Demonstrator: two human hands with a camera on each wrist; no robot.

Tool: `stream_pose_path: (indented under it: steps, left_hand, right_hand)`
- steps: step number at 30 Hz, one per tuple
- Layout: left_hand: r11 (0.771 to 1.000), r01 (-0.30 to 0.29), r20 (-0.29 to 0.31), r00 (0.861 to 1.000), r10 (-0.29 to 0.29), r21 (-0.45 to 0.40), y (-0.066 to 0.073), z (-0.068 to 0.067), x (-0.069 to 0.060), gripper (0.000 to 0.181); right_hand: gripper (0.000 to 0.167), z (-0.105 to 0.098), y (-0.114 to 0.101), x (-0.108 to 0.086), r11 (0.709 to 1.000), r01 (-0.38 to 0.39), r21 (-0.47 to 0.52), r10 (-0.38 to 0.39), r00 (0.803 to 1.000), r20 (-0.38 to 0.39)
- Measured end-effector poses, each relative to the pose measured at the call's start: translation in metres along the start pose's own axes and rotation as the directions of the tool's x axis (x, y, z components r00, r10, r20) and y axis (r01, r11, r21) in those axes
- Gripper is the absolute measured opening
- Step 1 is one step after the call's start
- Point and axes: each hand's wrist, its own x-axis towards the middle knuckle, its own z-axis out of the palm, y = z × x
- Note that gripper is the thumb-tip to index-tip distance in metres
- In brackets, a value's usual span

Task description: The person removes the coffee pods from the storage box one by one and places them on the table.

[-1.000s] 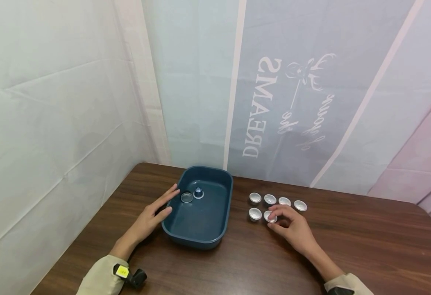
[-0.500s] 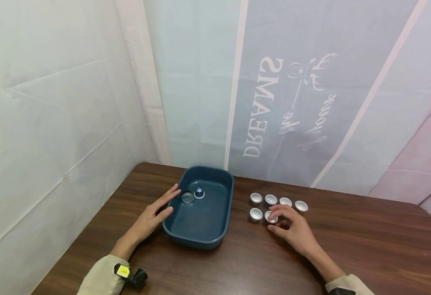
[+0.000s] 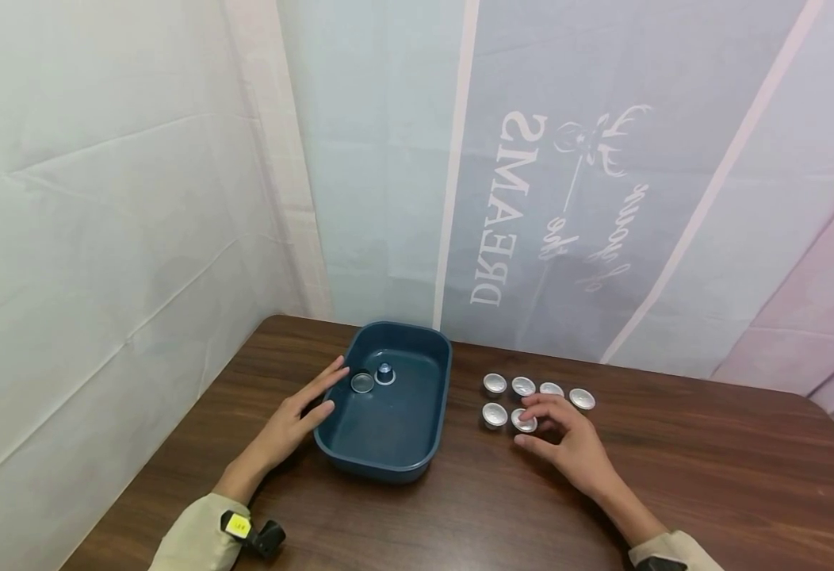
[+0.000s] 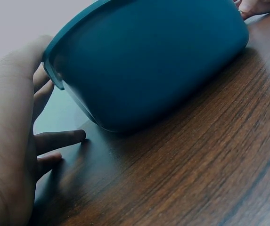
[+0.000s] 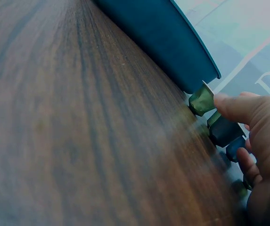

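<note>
My left hand [image 3: 288, 424] lies along the left rim of a dark blue bin [image 3: 388, 436], its fingers straight and spread; in the left wrist view some fingertips reach down beside the bin [image 4: 153, 61]. Inside are a blue capsule [image 3: 385, 373] with its lid down and a round dark piece with a silver rim [image 3: 362, 383]. My right hand [image 3: 570, 444] is over a silver-topped capsule [image 3: 524, 422], index finger at its top and thumb apart from it. In the right wrist view, a green capsule [image 5: 202, 100] and a dark capsule [image 5: 223, 133] stand near the thumb.
Another capsule [image 3: 494, 415] stands left of my right hand, and several more form a row behind, from the left one [image 3: 495, 385] to the right one [image 3: 582, 399]. The wooden table [image 3: 460, 515] meets a hanging printed cloth [image 3: 388, 198] at its back edge.
My right thumb has moved slightly away from the silver-topped capsule, widening its gap to the index finger. The left hand, bin and capsules stay in place.
</note>
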Motion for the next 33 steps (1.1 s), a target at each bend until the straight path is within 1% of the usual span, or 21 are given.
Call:
stream_pose_path:
  steps: [1,5,8,14,19,22,24,26,29,31,33]
  left_hand:
    - [1.000,0.001,-0.001,1.000,-0.001,-0.001,0.000,0.000,0.000,0.049]
    - [1.000,-0.001,0.000,1.000,0.001,0.001,0.001,0.000,0.001,0.049]
    - [1.000,-0.003,0.000,1.000,0.003,0.003,0.002,0.000,0.001,0.049]
    - [1.000,-0.007,-0.002,1.000,0.007,-0.002,0.000,0.001,0.001,0.049]
    - [1.000,-0.011,-0.002,1.000,0.011,0.001,0.002,0.000,0.001,0.050]
    - [1.000,-0.011,-0.005,1.000,0.011,0.006,0.003,-0.001,-0.001,0.049]
    - [1.000,-0.009,-0.008,1.000,0.009,0.007,0.003,-0.002,-0.002,0.049]
    - [1.000,-0.006,-0.010,1.000,0.006,0.009,0.003,-0.002,-0.002,0.049]
    - [1.000,-0.003,-0.008,1.000,0.003,0.008,0.003,-0.001,-0.002,0.049]
    - [1.000,-0.003,-0.006,1.000,0.004,0.008,0.003,0.000,-0.001,0.049]
    - [1.000,-0.004,-0.002,1.000,0.004,0.007,0.003,0.000,0.000,0.049]
  right_hand:
    - [0.031,0.000,-0.001,0.000,1.000,0.004,-0.007,-0.004,1.000,-0.005]
    - [0.031,-0.003,-0.023,0.003,0.998,0.028,-0.052,-0.029,0.999,-0.023]
    - [0.030,-0.004,-0.039,0.005,0.999,0.023,-0.046,-0.025,0.999,-0.036]
    - [0.031,-0.008,-0.039,0.009,0.998,-0.020,0.056,0.023,0.998,-0.054]
    - [0.037,-0.009,-0.031,0.015,0.996,0.008,0.091,0.000,0.996,-0.086]
    - [0.039,-0.008,-0.029,0.021,0.987,0.059,0.151,-0.045,0.995,-0.095]
    - [0.039,-0.005,-0.032,0.025,0.974,0.090,0.208,-0.073,0.994,-0.084]
    - [0.039,-0.001,-0.036,0.027,0.963,0.104,0.249,-0.091,0.994,-0.063]
    - [0.041,0.005,-0.044,0.030,0.955,0.079,0.285,-0.076,0.997,-0.024]
    - [0.043,0.008,-0.050,0.033,0.955,0.058,0.290,-0.060,0.998,-0.002]
    - [0.043,0.011,-0.057,0.037,0.955,0.053,0.291,-0.062,0.998,0.023]
